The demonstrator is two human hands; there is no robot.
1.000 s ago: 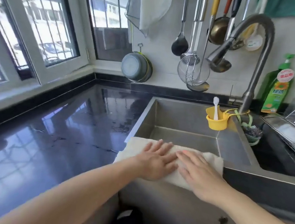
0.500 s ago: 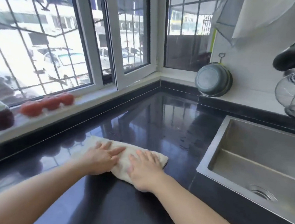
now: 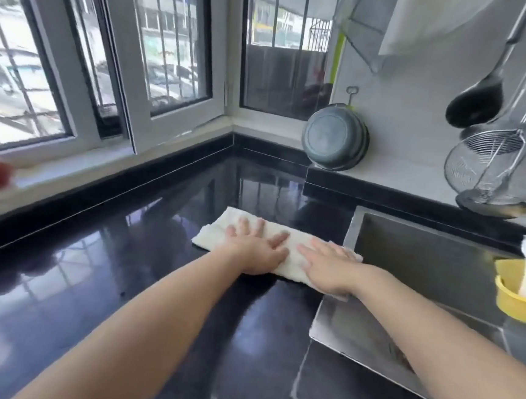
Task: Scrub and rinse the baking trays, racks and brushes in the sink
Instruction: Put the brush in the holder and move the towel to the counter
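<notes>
At centre frame, the left hand (image 3: 255,251) and right hand (image 3: 328,268) press flat, fingers spread, on a folded white cloth (image 3: 286,249) lying on the glossy black surface (image 3: 122,266), its right end touching the stainless steel sink (image 3: 425,255) at the right.

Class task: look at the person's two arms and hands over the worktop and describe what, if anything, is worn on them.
Nothing is worn that shows. The left hand and right hand are bare: no gloves, rings, watch or bracelet visible. Both forearms are bare for their whole visible length, and no sleeve edge comes into the picture.
</notes>
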